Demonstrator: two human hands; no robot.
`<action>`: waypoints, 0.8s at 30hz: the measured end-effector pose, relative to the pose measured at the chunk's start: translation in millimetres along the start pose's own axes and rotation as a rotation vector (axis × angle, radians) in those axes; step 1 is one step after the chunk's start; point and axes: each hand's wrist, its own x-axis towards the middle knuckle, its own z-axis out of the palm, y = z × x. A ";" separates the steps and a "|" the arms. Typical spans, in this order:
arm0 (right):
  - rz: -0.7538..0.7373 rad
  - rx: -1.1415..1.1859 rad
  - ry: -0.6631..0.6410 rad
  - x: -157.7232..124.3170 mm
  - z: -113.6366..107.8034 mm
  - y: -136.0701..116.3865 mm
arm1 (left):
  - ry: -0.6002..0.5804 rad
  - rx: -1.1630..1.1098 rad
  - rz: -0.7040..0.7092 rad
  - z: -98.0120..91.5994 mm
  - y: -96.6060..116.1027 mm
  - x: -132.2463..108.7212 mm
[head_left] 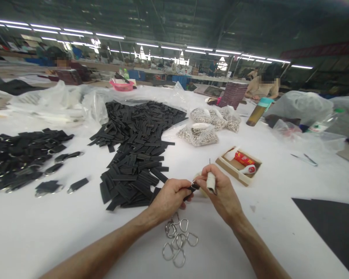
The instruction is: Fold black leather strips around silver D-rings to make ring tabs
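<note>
My left hand (171, 195) pinches a short black strap (193, 186), and a metal D-ring (194, 183) shows at the strap's upper end. Closed close beside it, my right hand (221, 190) has its fingertips at the ring end of the strap. A white-wrapped tool (211, 182) with a thin dark tip pointing up is held in the right hand; its exact kind is unclear. Several loose D-rings (179, 241) lie on the white table just below my hands. Left of my hands spreads a big pile of black strap pieces (136, 155).
Finished-looking straps with rings (20, 159) are heaped at the left. Clear bags of metal rings (199, 135) stand behind my hands. A small box (241, 166) holds a red tube and white bottles. Farther right are a bottle (258, 112), tweezers (305, 159) and a black sheet (328, 228).
</note>
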 end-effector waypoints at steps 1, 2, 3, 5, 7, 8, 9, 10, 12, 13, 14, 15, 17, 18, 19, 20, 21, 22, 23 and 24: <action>0.008 0.029 -0.020 -0.4 -1.7 -0.3 | -0.017 -0.028 -0.006 0.9 1.2 -1.0; 0.018 0.057 -0.031 -0.9 -3.4 -0.4 | -0.037 -0.072 -0.016 1.8 2.1 -1.9; 0.022 0.084 -0.032 -1.4 -4.8 -0.4 | -0.056 -0.129 -0.030 2.7 2.8 -2.9; 0.020 0.126 -0.006 -2.8 -7.0 0.2 | -0.088 -0.260 -0.065 3.9 3.4 -4.2; 0.002 0.130 0.045 -5.2 -7.8 1.3 | -0.100 -0.385 -0.106 3.9 2.9 -4.4; -0.015 0.109 0.076 -6.9 -7.6 1.8 | -0.094 -0.448 -0.130 3.4 2.4 -3.9; -0.039 0.073 0.106 -9.0 -7.2 2.1 | -0.086 -0.512 -0.157 2.6 1.9 -3.2; -0.071 0.029 0.131 -11.3 -6.5 2.2 | -0.076 -0.573 -0.185 1.5 1.4 -2.3; -0.171 -0.056 0.136 -15.9 -4.5 1.7 | -0.056 -0.677 -0.241 -1.2 0.9 -0.4; -0.232 -0.094 0.115 -17.8 -3.1 1.3 | -0.046 -0.718 -0.262 -2.6 0.9 0.5; -0.298 -0.133 0.084 -19.2 -1.4 1.1 | -0.032 -0.758 -0.276 -4.1 1.0 1.2; -0.367 -0.175 0.052 -20.0 0.6 1.1 | -0.011 -0.799 -0.285 -5.4 1.3 1.9; -0.494 -0.269 -0.010 -19.9 5.4 2.2 | 0.041 -0.881 -0.295 -7.7 1.8 2.8; -0.545 -0.317 -0.029 -19.0 7.9 3.2 | 0.063 -0.914 -0.298 -8.4 1.9 3.0; -0.585 -0.363 -0.042 -17.9 10.3 4.5 | 0.078 -0.939 -0.303 -8.8 1.9 3.1; -0.620 -0.401 -0.048 -16.7 12.5 5.9 | 0.084 -0.956 -0.310 -8.6 1.9 3.0; -0.644 -0.433 -0.046 -15.6 14.3 7.3 | 0.084 -0.969 -0.318 -8.1 1.9 2.6; -0.663 -0.454 -0.037 -14.7 15.6 8.6 | 0.084 -0.980 -0.325 -7.3 2.0 2.1; -0.677 -0.464 -0.023 -14.2 16.4 9.8 | 0.083 -0.991 -0.332 -6.3 2.4 1.3; -0.683 -0.461 -0.010 -14.0 16.7 10.9 | 0.081 -1.001 -0.339 -5.3 3.1 0.5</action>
